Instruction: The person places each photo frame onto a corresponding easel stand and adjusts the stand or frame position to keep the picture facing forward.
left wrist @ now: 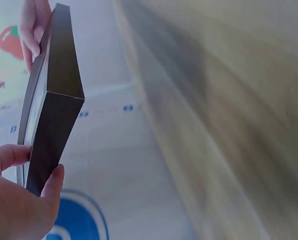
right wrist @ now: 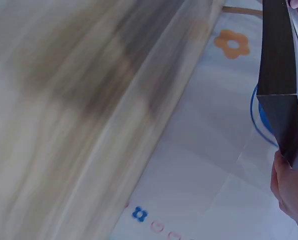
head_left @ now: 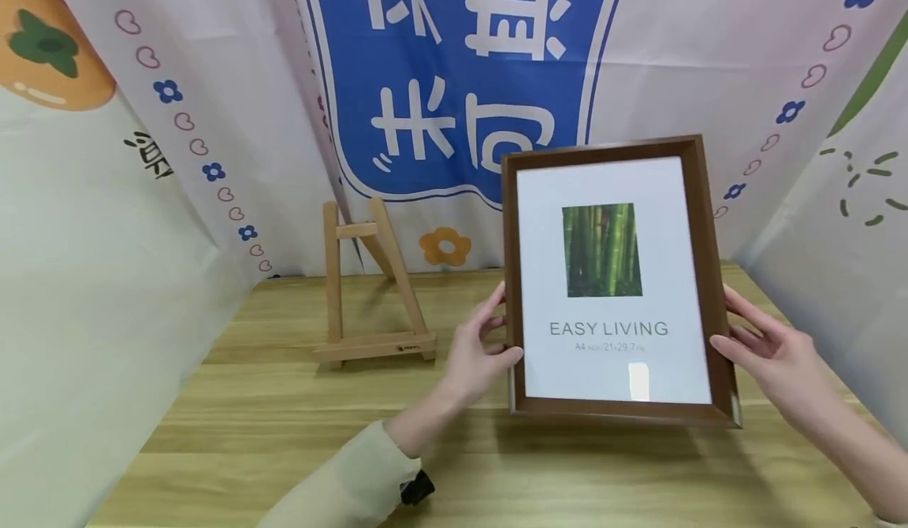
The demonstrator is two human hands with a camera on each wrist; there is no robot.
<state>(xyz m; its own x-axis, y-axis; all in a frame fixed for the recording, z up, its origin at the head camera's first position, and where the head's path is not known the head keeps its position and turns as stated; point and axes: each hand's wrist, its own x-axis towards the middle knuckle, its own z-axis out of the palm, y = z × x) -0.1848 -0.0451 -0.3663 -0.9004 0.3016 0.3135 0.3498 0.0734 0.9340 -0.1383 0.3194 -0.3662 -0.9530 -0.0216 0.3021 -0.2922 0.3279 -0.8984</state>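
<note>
Has a wood-grain tabletop [head_left: 284, 433] below the grip. Shows creased white cloth [head_left: 674, 94] behind it, bearing a blue panel [head_left: 459, 63], with pale side walls [head_left: 106, 276] beyond either side.

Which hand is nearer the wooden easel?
Left. The left hand grips the easel-side edge of the picture frame, right of the wooden easel; the right hand grips the opposite edge, farther off.

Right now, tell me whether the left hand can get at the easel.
Probably not without letting go: the left hand grips the picture frame by its edge. Otherwise the way looks free, as the easel stands on that hand's side with nothing visible between.
</note>
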